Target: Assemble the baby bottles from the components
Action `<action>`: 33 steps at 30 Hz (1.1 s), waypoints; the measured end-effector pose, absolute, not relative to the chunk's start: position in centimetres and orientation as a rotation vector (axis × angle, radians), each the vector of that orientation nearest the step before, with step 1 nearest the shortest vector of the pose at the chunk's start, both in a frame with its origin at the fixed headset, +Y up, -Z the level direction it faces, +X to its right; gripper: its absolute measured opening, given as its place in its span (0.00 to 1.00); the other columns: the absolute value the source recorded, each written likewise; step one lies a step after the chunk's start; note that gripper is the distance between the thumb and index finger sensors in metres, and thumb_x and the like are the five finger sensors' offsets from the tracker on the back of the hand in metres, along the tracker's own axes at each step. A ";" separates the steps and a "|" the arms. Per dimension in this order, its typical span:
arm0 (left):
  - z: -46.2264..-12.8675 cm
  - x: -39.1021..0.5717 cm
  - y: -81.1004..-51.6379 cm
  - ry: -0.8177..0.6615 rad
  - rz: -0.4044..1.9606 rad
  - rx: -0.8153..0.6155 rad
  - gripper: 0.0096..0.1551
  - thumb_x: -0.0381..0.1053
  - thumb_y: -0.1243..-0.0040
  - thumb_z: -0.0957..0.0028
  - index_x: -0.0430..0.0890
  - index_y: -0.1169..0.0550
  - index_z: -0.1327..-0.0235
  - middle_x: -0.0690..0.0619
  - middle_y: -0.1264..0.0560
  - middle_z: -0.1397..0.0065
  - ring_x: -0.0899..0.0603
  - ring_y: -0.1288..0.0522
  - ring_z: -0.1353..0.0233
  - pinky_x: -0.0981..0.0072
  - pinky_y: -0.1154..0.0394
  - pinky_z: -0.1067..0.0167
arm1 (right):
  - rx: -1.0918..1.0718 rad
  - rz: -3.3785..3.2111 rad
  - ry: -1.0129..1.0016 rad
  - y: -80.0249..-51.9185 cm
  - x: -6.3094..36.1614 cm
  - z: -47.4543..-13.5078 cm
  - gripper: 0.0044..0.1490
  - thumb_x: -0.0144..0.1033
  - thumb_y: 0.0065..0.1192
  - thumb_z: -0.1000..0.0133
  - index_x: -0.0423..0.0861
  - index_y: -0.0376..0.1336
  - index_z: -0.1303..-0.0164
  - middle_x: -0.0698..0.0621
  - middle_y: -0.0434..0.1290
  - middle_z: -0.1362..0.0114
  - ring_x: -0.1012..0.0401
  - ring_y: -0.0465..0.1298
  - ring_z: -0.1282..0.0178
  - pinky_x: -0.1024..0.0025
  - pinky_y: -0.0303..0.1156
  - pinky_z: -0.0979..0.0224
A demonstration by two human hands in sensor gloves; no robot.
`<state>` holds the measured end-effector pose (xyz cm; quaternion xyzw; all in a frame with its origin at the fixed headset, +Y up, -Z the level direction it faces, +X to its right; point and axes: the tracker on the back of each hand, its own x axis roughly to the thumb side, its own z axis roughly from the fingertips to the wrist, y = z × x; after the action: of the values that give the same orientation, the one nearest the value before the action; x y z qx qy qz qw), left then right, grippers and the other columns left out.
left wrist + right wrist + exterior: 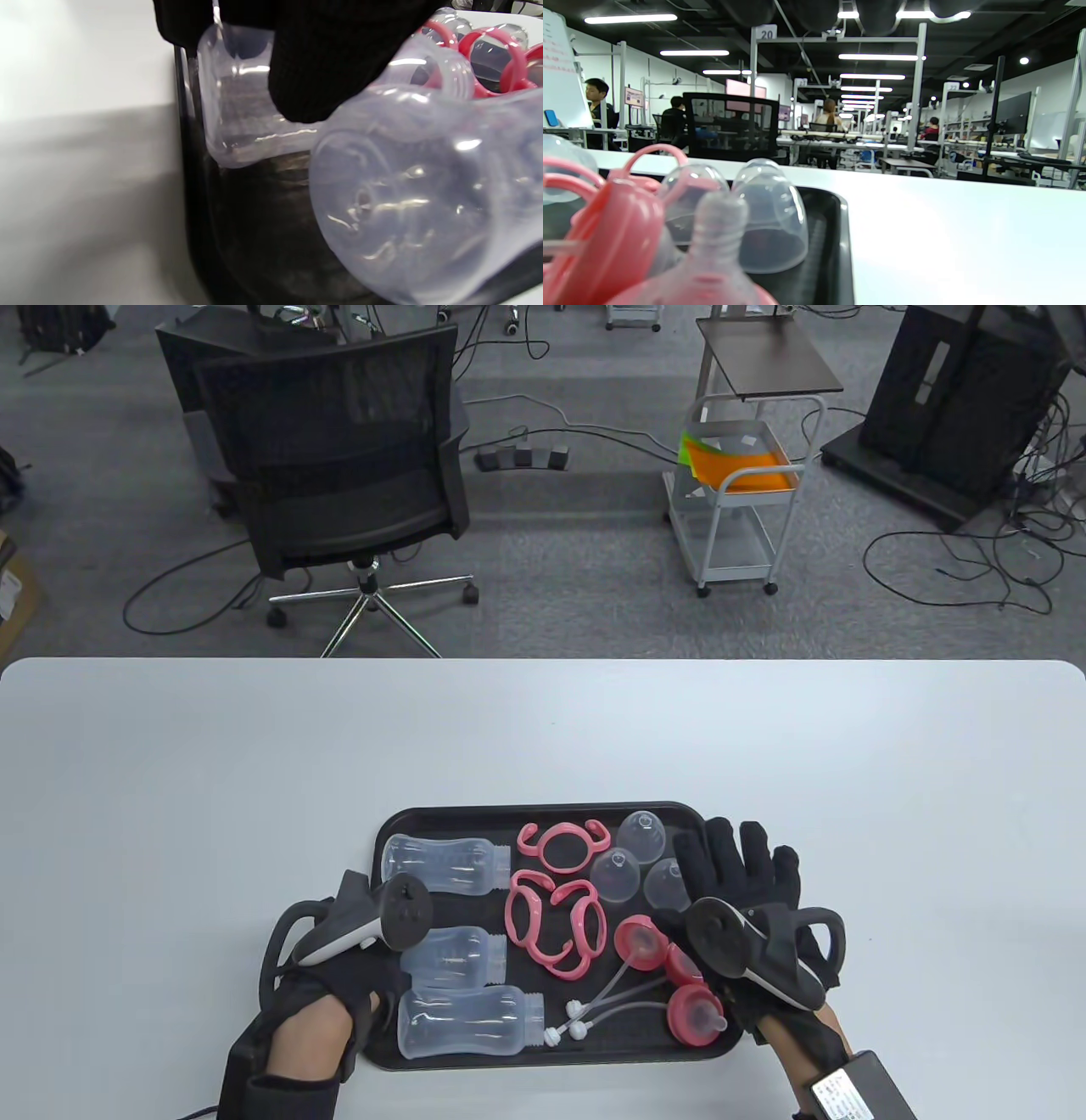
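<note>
A black tray (543, 812) holds three clear bottles lying on their sides: far (445, 865), middle (454, 957) and near (471, 1022). Pink handle rings (556, 916) lie mid-tray, clear caps (640, 836) at the far right, and pink nipple collars (691, 1014) with straws (611, 993) at the near right. My left hand (339, 984) is over the tray's near left. In the left wrist view its fingertips (314, 63) hang against the middle bottle (237, 127), behind the near bottle's base (424, 190); any grip is hidden. My right hand (734, 853) lies flat, fingers spread, over the tray's right edge.
The white table (543, 729) stretches wide on all sides of the tray. Its far edge runs across the view, with an office chair (339, 466) and a small cart (738, 492) on the floor beyond. The right wrist view shows a cap (772, 220) and the tray rim (842, 237).
</note>
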<state>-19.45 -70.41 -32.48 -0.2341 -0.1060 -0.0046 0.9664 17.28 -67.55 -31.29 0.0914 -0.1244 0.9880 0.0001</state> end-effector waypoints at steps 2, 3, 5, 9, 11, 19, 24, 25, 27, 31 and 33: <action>-32.7 -19.4 -70.7 -0.202 -0.013 -0.478 0.53 0.54 0.20 0.50 0.55 0.41 0.18 0.52 0.41 0.15 0.34 0.40 0.17 0.25 0.50 0.25 | 0.287 3.106 -0.385 -67.6 17.3 -31.3 0.56 0.69 0.46 0.56 0.54 0.47 0.18 0.44 0.48 0.14 0.36 0.51 0.15 0.26 0.51 0.21; -32.7 -19.3 -70.8 -0.198 -0.020 -0.481 0.53 0.54 0.20 0.50 0.55 0.41 0.18 0.52 0.42 0.15 0.33 0.40 0.16 0.25 0.50 0.25 | 0.288 3.106 -0.383 -67.6 17.3 -31.3 0.56 0.69 0.46 0.56 0.54 0.47 0.18 0.44 0.48 0.14 0.36 0.51 0.15 0.26 0.51 0.21; -33.0 -19.3 -71.2 -0.188 -0.031 -0.481 0.54 0.55 0.20 0.50 0.55 0.42 0.17 0.53 0.43 0.14 0.33 0.40 0.16 0.25 0.50 0.24 | 0.292 3.107 -0.375 -67.7 17.2 -31.3 0.56 0.69 0.46 0.56 0.54 0.47 0.18 0.44 0.48 0.14 0.36 0.51 0.16 0.26 0.51 0.21; -33.6 -19.3 -71.9 -0.168 -0.027 -0.503 0.58 0.55 0.18 0.52 0.56 0.45 0.17 0.52 0.44 0.14 0.33 0.41 0.16 0.26 0.51 0.24 | 0.299 3.114 -0.368 -67.8 17.1 -31.3 0.56 0.69 0.46 0.56 0.54 0.47 0.18 0.44 0.48 0.14 0.36 0.51 0.16 0.27 0.51 0.21; -34.0 -19.3 -72.3 -0.156 -0.023 -0.506 0.59 0.56 0.17 0.53 0.56 0.45 0.17 0.52 0.45 0.14 0.32 0.41 0.16 0.26 0.51 0.24 | 0.304 3.115 -0.365 -67.8 17.0 -31.3 0.56 0.69 0.47 0.56 0.54 0.47 0.18 0.43 0.47 0.14 0.36 0.51 0.16 0.26 0.51 0.21; -34.4 -19.6 -72.2 -0.190 -0.008 -0.414 0.61 0.59 0.12 0.60 0.53 0.39 0.19 0.50 0.38 0.17 0.34 0.34 0.18 0.28 0.46 0.22 | 0.306 3.110 -0.409 -67.4 17.0 -31.1 0.56 0.69 0.47 0.56 0.54 0.47 0.18 0.43 0.48 0.14 0.37 0.53 0.16 0.27 0.52 0.21; -33.3 -20.5 -69.9 -0.212 0.049 -0.352 0.61 0.61 0.12 0.61 0.51 0.37 0.19 0.49 0.36 0.18 0.34 0.31 0.20 0.29 0.43 0.23 | 0.319 3.109 -0.422 -67.3 16.6 -30.9 0.55 0.69 0.47 0.56 0.54 0.47 0.18 0.43 0.49 0.15 0.37 0.53 0.16 0.27 0.52 0.21; -32.9 -20.8 -69.4 -0.213 0.065 -0.329 0.61 0.61 0.12 0.61 0.51 0.37 0.19 0.49 0.35 0.18 0.34 0.31 0.20 0.29 0.42 0.23 | 0.326 3.104 -0.430 -67.2 16.4 -30.8 0.55 0.69 0.47 0.56 0.54 0.47 0.18 0.43 0.49 0.15 0.37 0.53 0.16 0.27 0.53 0.21; -32.5 -21.4 -68.6 -0.212 0.100 -0.284 0.61 0.62 0.12 0.61 0.51 0.37 0.19 0.48 0.35 0.19 0.33 0.30 0.21 0.29 0.42 0.23 | 0.344 3.091 -0.443 -66.9 16.2 -30.6 0.55 0.69 0.47 0.56 0.54 0.48 0.19 0.43 0.50 0.15 0.37 0.54 0.16 0.28 0.53 0.21; -32.0 -22.7 -67.3 -0.228 0.239 -0.185 0.61 0.64 0.14 0.61 0.48 0.37 0.20 0.45 0.34 0.20 0.31 0.28 0.23 0.27 0.40 0.24 | 0.330 3.051 -0.475 -66.1 15.8 -30.1 0.58 0.74 0.50 0.59 0.52 0.54 0.20 0.41 0.55 0.17 0.37 0.57 0.18 0.29 0.61 0.24; -31.8 -23.4 -66.8 -0.245 0.327 -0.128 0.61 0.65 0.14 0.61 0.46 0.36 0.20 0.44 0.34 0.21 0.31 0.27 0.24 0.26 0.39 0.24 | 0.315 3.025 -0.503 -65.5 15.5 -29.9 0.58 0.74 0.53 0.58 0.50 0.57 0.22 0.41 0.58 0.18 0.37 0.61 0.20 0.32 0.66 0.25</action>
<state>-23.36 -66.77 -31.77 -0.0634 -0.1217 0.1621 0.9772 15.51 -65.52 -29.87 0.1021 -0.1632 0.9808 0.0293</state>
